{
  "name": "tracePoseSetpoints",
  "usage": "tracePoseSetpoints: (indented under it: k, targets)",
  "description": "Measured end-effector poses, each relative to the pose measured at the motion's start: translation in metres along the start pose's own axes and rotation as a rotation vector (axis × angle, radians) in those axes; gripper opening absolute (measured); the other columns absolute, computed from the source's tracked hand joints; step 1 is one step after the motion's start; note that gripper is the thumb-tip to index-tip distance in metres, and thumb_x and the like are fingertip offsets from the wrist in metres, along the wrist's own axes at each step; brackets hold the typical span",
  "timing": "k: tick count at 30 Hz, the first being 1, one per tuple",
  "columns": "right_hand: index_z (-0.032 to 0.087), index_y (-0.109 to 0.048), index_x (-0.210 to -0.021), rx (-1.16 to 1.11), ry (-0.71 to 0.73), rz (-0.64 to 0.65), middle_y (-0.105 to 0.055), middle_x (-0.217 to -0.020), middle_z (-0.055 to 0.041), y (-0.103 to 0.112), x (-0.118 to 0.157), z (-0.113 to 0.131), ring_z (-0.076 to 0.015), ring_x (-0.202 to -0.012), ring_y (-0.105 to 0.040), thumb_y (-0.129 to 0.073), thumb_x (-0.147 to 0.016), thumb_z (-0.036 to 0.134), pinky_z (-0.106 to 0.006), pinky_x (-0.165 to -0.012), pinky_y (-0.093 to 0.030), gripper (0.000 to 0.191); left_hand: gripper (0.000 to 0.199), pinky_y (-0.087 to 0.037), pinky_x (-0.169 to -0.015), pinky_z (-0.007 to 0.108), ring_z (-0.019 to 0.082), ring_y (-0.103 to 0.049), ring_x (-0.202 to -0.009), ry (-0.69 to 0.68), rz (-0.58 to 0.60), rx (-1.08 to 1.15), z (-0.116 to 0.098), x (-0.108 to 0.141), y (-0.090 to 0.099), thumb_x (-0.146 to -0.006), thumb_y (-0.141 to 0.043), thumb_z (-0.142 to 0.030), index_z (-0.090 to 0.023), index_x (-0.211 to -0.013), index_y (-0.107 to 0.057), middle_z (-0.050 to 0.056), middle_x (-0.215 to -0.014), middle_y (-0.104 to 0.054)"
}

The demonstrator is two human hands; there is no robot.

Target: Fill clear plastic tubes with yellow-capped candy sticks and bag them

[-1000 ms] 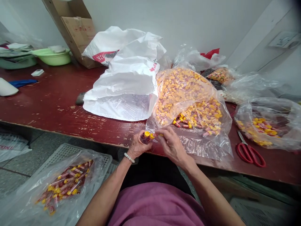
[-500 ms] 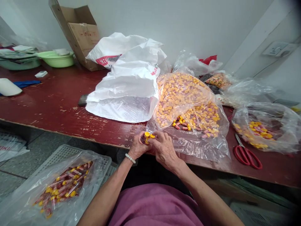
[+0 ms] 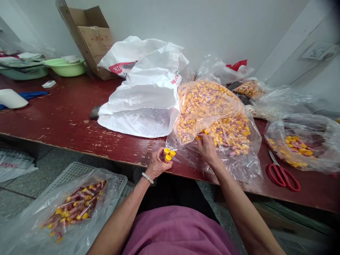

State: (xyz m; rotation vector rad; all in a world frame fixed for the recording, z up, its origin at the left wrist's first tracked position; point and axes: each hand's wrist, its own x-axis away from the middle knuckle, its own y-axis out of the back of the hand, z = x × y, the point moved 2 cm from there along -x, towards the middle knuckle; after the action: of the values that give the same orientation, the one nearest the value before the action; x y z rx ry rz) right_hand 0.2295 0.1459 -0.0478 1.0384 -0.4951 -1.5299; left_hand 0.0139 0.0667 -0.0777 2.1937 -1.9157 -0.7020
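Three small tubes with yellow caps (image 3: 167, 158) stand upright in the curled fingers of my left hand (image 3: 156, 164), over the table's front edge. My right hand (image 3: 208, 148) reaches into the mouth of a large clear bag (image 3: 256, 152) full of yellow-capped tubes (image 3: 231, 129). Its fingertips are among the tubes, and what they hold, if anything, is hidden. Left of that bag lies a white sack (image 3: 148, 90), its open mouth showing clear plastic inside.
Red-handled scissors (image 3: 283, 176) lie at the right beside another clear bag of tubes (image 3: 300, 147). A cardboard box (image 3: 97, 40) and green basin (image 3: 65, 67) stand at the back left. Below the dark red table (image 3: 61, 117), a bag of tubes (image 3: 75, 205) rests on a crate.
My right hand has moved away from my left hand, forward and right into the large bag's mouth. The three tubes remain in my left hand, their caps now uncovered.
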Motion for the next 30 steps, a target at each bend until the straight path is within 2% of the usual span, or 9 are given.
tracePoseSetpoints:
  k: [2,4,6,8,10,14,19,27,30]
  targets:
    - [0.015,-0.049,-0.111,-0.279,-0.001,-0.03,-0.061,-0.091,-0.008,0.006,0.019,0.023,-0.017,-0.077,-0.059,-0.042,-0.09,0.032,-0.03,-0.067,-0.047,0.027,0.026,-0.045,-0.058,0.022,0.012,-0.054,-0.062,-0.012,0.003,0.002,-0.002,0.0,0.001,-0.057,-0.066,-0.018,-0.016,-0.079,-0.052,-0.001,-0.07,-0.058]
    - [0.019,-0.048,-0.111,-0.655,0.052,0.019,-0.062,-0.085,-0.0034,0.005,0.039,0.052,-0.0145,-0.073,-0.06,-0.047,-0.089,0.037,-0.027,-0.063,-0.048,0.029,0.026,-0.045,-0.059,0.022,0.012,-0.054,-0.063,-0.023,0.014,0.005,-0.003,-0.001,0.001,-0.058,-0.066,-0.018,-0.016,-0.08,-0.052,-0.001,-0.07,-0.058]
    - [0.02,-0.052,-0.107,-0.762,0.121,0.063,-0.062,-0.084,-0.0017,-0.003,0.055,0.08,-0.0125,-0.07,-0.059,-0.052,-0.087,0.035,-0.025,-0.064,-0.047,0.025,0.026,-0.045,-0.06,0.022,0.012,-0.055,-0.063,-0.026,0.03,0.006,-0.003,-0.001,0.001,-0.059,-0.066,-0.019,-0.015,-0.082,-0.054,-0.001,-0.071,-0.06]
    - [0.02,-0.055,-0.104,-0.71,0.177,0.048,-0.062,-0.085,-0.0018,-0.013,0.063,0.099,-0.0113,-0.068,-0.057,-0.054,-0.085,0.031,-0.025,-0.064,-0.046,0.022,0.025,-0.044,-0.06,0.022,0.012,-0.055,-0.063,-0.021,0.037,0.002,-0.002,-0.002,0.001,-0.061,-0.067,-0.022,-0.015,-0.083,-0.056,0.0,-0.072,-0.062]
    - [0.019,-0.058,-0.102,-0.643,0.217,0.023,-0.064,-0.087,-0.0024,-0.02,0.066,0.106,-0.011,-0.067,-0.056,-0.056,-0.085,0.028,-0.025,-0.064,-0.046,0.019,0.027,-0.044,-0.06,0.023,0.013,-0.056,-0.064,-0.016,0.036,0.002,0.0,-0.002,0.001,-0.062,-0.068,-0.024,-0.015,-0.085,-0.057,0.001,-0.074,-0.064]
    - [0.021,-0.06,-0.097,-0.6,0.259,0.001,-0.066,-0.089,-0.0016,-0.021,0.062,0.102,-0.0118,-0.067,-0.056,-0.058,-0.084,0.03,-0.026,-0.066,-0.047,0.016,0.032,-0.045,-0.063,0.024,0.014,-0.058,-0.069,-0.034,0.028,-0.013,0.002,-0.002,0.002,-0.063,-0.068,-0.025,-0.014,-0.091,-0.059,0.003,-0.08,-0.066]
    - [0.024,-0.063,-0.094,-0.501,0.321,-0.07,-0.069,-0.091,-0.0009,-0.014,0.059,0.103,-0.0163,-0.079,-0.055,-0.061,-0.082,0.027,-0.03,-0.072,-0.046,0.012,0.032,-0.046,-0.064,0.025,0.014,-0.058,-0.07,-0.057,0.045,0.022,-0.001,-0.003,0.003,-0.063,-0.068,-0.022,-0.014,-0.092,-0.058,0.003,-0.08,-0.065]
    - [0.024,-0.063,-0.093,-0.506,0.305,-0.121,-0.069,-0.092,-0.0015,-0.016,0.058,0.107,-0.0183,-0.084,-0.055,-0.06,-0.084,0.03,-0.033,-0.077,-0.046,0.011,0.027,-0.046,-0.064,0.025,0.015,-0.058,-0.072,-0.064,0.055,-0.006,0.004,-0.005,0.0,-0.063,-0.067,-0.021,-0.015,-0.088,-0.058,0.003,-0.081,-0.065]
    - [0.024,-0.064,-0.093,-0.401,0.363,-0.035,-0.069,-0.093,-0.002,-0.017,0.06,0.108,-0.0179,-0.085,-0.055,-0.056,-0.086,0.031,-0.034,-0.08,-0.044,0.013,0.024,-0.046,-0.063,0.025,0.014,-0.056,-0.069,-0.056,0.073,0.007,0.004,-0.005,0.0,-0.064,-0.065,-0.02,-0.015,-0.085,-0.057,0.003,-0.08,-0.064]
